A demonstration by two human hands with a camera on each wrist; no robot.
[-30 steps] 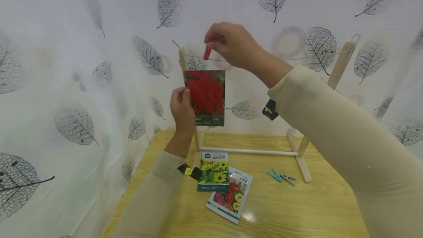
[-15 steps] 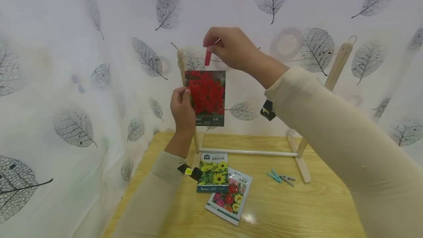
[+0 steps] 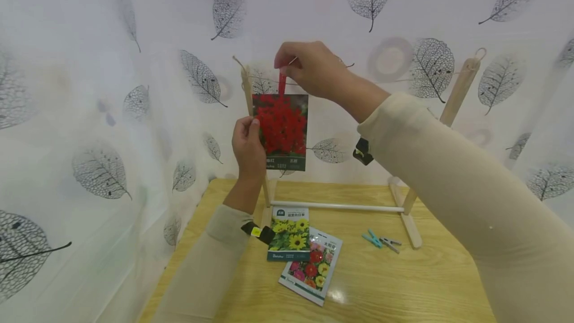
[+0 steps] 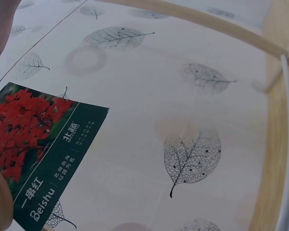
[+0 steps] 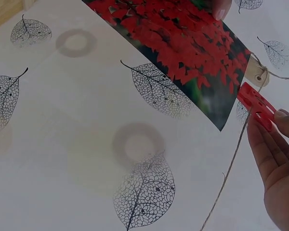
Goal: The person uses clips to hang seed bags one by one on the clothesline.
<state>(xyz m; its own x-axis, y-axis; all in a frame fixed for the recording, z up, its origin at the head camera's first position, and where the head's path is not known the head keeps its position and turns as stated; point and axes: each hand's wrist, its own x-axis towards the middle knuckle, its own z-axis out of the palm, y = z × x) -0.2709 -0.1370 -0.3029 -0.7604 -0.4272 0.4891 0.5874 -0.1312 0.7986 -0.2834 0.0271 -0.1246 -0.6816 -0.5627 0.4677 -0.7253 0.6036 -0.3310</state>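
My left hand (image 3: 249, 148) pinches the left edge of a seed packet (image 3: 283, 131) with red flowers and a dark green band, held upright just under the string (image 3: 394, 81). Between the thumb and fingers of my right hand (image 3: 314, 69) is a red clothespin (image 3: 282, 82). Its lower tip meets the packet's top edge in the head view. In the right wrist view the clothespin (image 5: 257, 107) sits across the string (image 5: 231, 166), its end right at the packet's edge. The left wrist view shows the packet's printed lower end (image 4: 53, 163).
A wooden frame with a left post (image 3: 247, 88), right post (image 3: 462, 88) and white bottom bar (image 3: 336, 206) carries the string. On the table (image 3: 381, 288) lie a yellow-flower seed packet (image 3: 289, 236), a mixed-flower packet (image 3: 314, 268), a blue clothespin (image 3: 372, 239) and a grey clothespin (image 3: 391, 244).
My right hand has come down with the red clothespin, from above the packet to its top edge. The left hand and packet have barely shifted.
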